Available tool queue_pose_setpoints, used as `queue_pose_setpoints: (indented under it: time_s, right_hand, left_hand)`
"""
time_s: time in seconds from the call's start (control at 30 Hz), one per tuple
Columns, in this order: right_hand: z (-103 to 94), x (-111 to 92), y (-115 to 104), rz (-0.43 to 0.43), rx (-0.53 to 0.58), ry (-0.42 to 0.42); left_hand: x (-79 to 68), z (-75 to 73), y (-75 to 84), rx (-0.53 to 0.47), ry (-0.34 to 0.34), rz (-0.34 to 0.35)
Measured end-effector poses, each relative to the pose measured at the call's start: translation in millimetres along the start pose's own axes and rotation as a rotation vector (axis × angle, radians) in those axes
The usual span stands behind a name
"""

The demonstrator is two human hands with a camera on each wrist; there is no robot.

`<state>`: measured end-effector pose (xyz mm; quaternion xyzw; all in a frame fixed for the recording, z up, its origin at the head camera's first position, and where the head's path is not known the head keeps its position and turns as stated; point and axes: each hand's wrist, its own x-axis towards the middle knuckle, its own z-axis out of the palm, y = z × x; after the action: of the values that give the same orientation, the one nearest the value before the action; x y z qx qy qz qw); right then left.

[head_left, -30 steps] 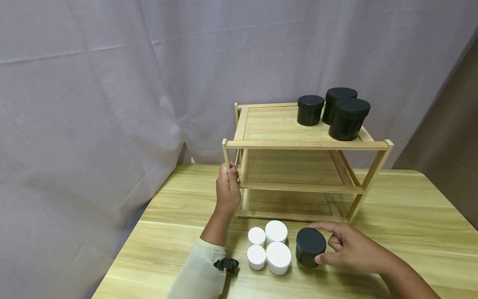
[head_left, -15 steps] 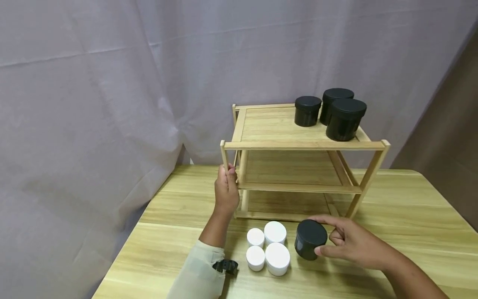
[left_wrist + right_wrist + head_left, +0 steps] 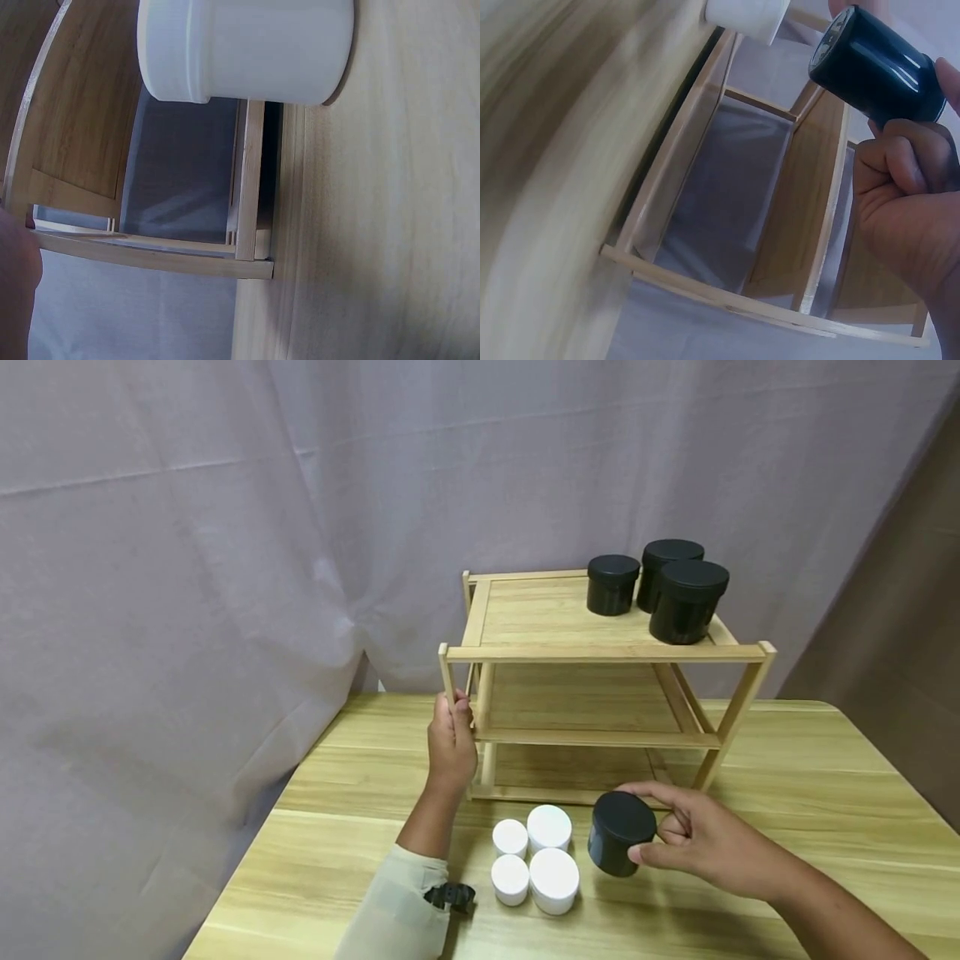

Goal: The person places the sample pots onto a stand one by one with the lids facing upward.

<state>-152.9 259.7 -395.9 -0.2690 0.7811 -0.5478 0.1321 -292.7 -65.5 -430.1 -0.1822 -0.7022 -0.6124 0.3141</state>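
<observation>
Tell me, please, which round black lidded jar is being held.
The round black lidded jar in the right hand; the other three black jars stand atop the three-tier light-wood rack.

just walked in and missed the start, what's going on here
A person's right hand holds a black lidded jar above the table. The left hand grips the left side of a wooden rack. Three more black jars stand on its top shelf, toward the right, and four white jars stand on the table in front of it.
</observation>
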Motion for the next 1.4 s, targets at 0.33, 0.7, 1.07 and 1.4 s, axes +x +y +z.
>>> queue_pose_setpoints:
  time_s: [0.33, 0.7, 1.07, 1.4]
  right_hand:
    - [-7.6, 4.0, -7.6, -0.035, 0.016, -0.060]
    - [-19.6, 6.5, -29.6, 0.003, -0.072, -0.056]
    - [-36.1, 17.6, -63.9, 0.024, -0.187, -0.136]
    - [-44.1, 23.6, -87.3, 0.066, -0.226, -0.220]
  left_hand:
    - [0.7, 0.5, -1.1, -0.003, -0.001, 0.000]
    - [0.0, 1.9, -0.1, -0.007, 0.003, 0.020]
    - [-0.5, 0.0, -0.1, 0.003, 0.002, 0.014]
    - [-0.6, 0.5, 2.7, -0.006, 0.005, -0.004]
